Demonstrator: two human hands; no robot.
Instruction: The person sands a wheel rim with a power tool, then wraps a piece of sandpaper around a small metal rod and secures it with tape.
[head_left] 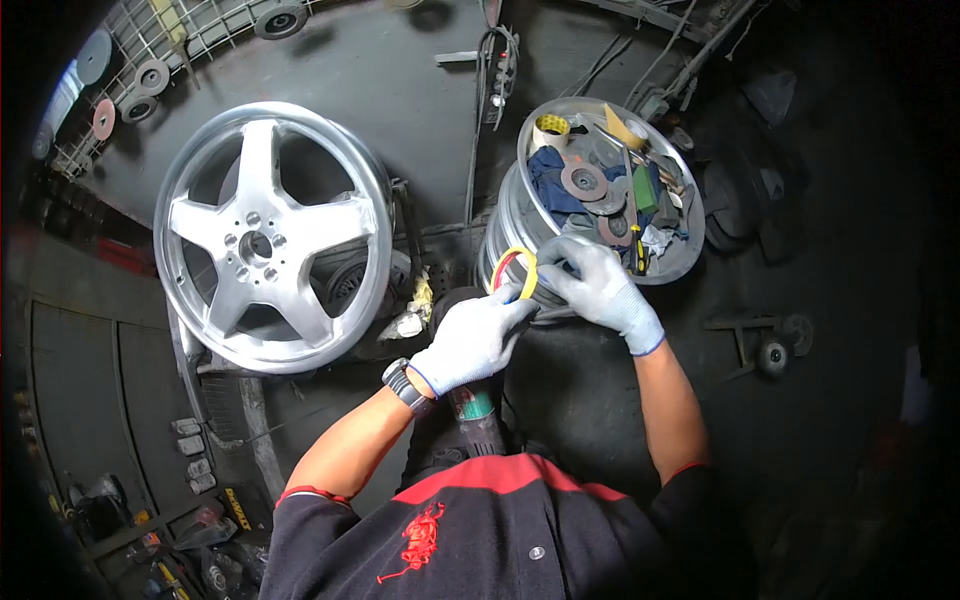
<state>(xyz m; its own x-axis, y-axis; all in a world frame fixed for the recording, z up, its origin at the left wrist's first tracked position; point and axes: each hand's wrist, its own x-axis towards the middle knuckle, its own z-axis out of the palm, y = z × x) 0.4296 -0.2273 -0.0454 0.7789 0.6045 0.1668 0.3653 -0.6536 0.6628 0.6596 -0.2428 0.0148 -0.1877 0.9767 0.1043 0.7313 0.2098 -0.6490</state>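
A thin yellow roll of tape [529,262], reddish on its inner side, is held up in front of my body. My left hand [468,336], in a pale work glove, is closed on its lower edge. Gloved too, my right hand [598,284] has its fingers bent and pinched together at the roll's right side; the fingertips are partly hidden. Below my left hand, a green and black power tool [472,404] shows between my legs. A bare metal five-spoke wheel rim [262,248] stands to the left of my hands.
At the right, another rim [682,262] lies on top of a stacked rim and holds sanding discs [584,181], cloths and a wider tape roll [551,130]. Discs hang on a wire grid [200,30] at upper left. A small wheeled frame [772,352] sits at far right.
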